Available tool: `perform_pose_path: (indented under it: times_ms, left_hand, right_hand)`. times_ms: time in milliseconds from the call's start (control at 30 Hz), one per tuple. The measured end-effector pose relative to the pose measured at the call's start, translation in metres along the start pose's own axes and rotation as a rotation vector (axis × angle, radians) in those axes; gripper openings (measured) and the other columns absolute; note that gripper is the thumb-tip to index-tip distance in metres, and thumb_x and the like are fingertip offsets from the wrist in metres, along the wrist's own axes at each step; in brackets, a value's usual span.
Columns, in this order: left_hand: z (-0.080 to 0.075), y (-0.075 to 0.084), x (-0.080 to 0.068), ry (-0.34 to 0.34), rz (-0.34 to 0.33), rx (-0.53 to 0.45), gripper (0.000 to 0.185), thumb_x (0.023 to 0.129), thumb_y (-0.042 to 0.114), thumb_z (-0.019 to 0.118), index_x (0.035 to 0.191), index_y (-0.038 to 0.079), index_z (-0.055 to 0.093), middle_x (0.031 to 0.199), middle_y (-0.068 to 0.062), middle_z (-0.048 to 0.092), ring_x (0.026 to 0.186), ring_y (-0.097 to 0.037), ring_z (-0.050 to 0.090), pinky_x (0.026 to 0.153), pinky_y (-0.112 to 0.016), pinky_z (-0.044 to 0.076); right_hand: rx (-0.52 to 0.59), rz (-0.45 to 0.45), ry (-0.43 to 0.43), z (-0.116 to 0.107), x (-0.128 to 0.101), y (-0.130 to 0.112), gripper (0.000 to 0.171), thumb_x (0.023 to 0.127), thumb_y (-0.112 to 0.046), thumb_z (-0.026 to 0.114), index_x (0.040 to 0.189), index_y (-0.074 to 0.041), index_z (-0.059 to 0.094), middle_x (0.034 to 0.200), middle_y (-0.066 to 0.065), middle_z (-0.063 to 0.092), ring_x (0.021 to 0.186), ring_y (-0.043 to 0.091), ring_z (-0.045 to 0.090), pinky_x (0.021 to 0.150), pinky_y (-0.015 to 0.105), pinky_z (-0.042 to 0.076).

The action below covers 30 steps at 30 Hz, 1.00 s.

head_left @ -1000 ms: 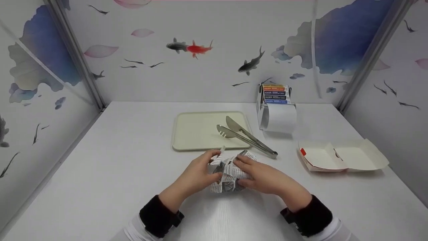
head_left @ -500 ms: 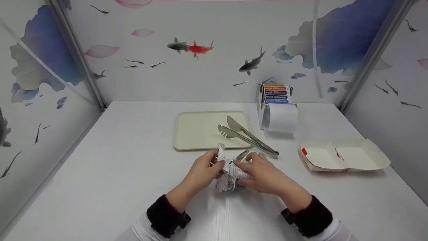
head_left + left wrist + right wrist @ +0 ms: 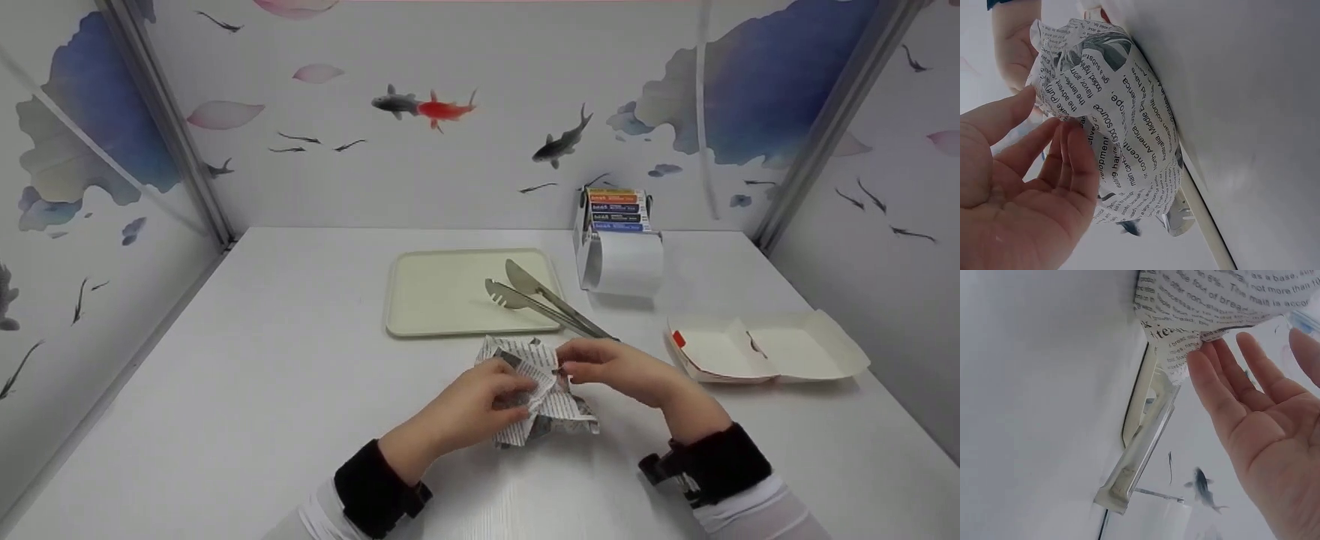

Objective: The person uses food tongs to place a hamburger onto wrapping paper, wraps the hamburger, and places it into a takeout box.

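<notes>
Paper: crumpled newsprint wrapper (image 3: 541, 397) sits on the white counter (image 3: 262, 390), just at 6 o'clock of the tray (image 3: 442, 292).
Left hand (image 3: 480, 397): lies on the wrapper's 9 o'clock side, fingers nearly straight, pressing the paper; left wrist view shows fingers (image 3: 1075, 163) flat against it, not curled round.
Right hand (image 3: 611, 367): at the wrapper's 1 o'clock corner, fingertips appear to pinch the paper edge; in the right wrist view the palm looks spread, so the grip is uncertain.
Tongs (image 3: 547, 304): metal, heads on the tray, handles off its 4 o'clock corner.
Box (image 3: 765, 352): open clamshell, 3 o'clock, well apart.
Dispenser (image 3: 622, 251): paper roll, 1 o'clock of tray.
</notes>
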<state>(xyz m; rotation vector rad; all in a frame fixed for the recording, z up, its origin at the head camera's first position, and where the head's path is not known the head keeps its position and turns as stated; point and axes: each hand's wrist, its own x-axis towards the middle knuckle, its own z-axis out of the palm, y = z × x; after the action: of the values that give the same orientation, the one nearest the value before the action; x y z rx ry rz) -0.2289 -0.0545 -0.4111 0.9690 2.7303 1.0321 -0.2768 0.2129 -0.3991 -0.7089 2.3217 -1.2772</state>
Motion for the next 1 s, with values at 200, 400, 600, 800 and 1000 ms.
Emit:
perform_pose_path:
  times_ms: [200, 400, 600, 800, 1000]
  left_hand:
    - [0.001, 0.001, -0.003, -0.006, 0.075, 0.232, 0.035, 0.097, 0.027, 0.075, 0.131, 0.024, 0.076, 0.122, -0.003, 0.066, 0.108, -0.019, 0.052, 0.089, -0.031, 0.041]
    - [0.001, 0.004, -0.003, -0.041, 0.082, 0.261, 0.032, 0.099, 0.033, 0.073, 0.13, 0.027, 0.076, 0.123, -0.001, 0.067, 0.11, -0.017, 0.053, 0.092, -0.031, 0.042]
    - [-0.002, 0.001, 0.001, 0.177, 0.043, 0.162, 0.037, 0.097, 0.027, 0.076, 0.13, 0.01, 0.073, 0.122, -0.007, 0.07, 0.116, -0.024, 0.063, 0.101, -0.041, 0.053]
    - [0.002, 0.001, -0.002, 0.122, -0.052, 0.268, 0.07, 0.093, 0.047, 0.078, 0.148, 0.009, 0.057, 0.147, -0.011, 0.059, 0.138, -0.029, 0.056, 0.115, -0.049, 0.049]
    - [0.005, 0.01, -0.005, 0.166, -0.009, 0.348, 0.066, 0.091, 0.045, 0.081, 0.143, 0.01, 0.06, 0.143, -0.009, 0.059, 0.129, -0.026, 0.058, 0.107, -0.044, 0.053]
  right_hand:
    - [0.08, 0.082, 0.107, 0.011, 0.006, -0.012, 0.035, 0.107, -0.031, 0.062, 0.117, 0.003, 0.065, 0.115, 0.008, 0.068, 0.104, 0.014, 0.066, 0.097, 0.042, 0.061]
    - [0.063, 0.091, 0.223, 0.024, 0.011, -0.015, 0.024, 0.1, -0.021, 0.072, 0.094, 0.0, 0.064, 0.105, 0.004, 0.065, 0.089, 0.01, 0.065, 0.083, 0.033, 0.062]
    - [0.145, 0.093, 0.21, 0.025, 0.011, -0.009, 0.021, 0.098, -0.011, 0.071, 0.08, -0.01, 0.059, 0.082, -0.007, 0.057, 0.081, 0.007, 0.059, 0.079, 0.023, 0.057]
    - [0.188, 0.102, 0.202, 0.028, 0.013, -0.008, 0.017, 0.099, -0.008, 0.068, 0.083, -0.01, 0.062, 0.086, -0.005, 0.061, 0.085, 0.006, 0.063, 0.083, 0.022, 0.06]
    - [0.143, 0.104, 0.235, 0.031, 0.013, -0.011, 0.019, 0.098, -0.007, 0.068, 0.081, -0.008, 0.06, 0.087, -0.004, 0.061, 0.084, 0.006, 0.063, 0.083, 0.024, 0.061]
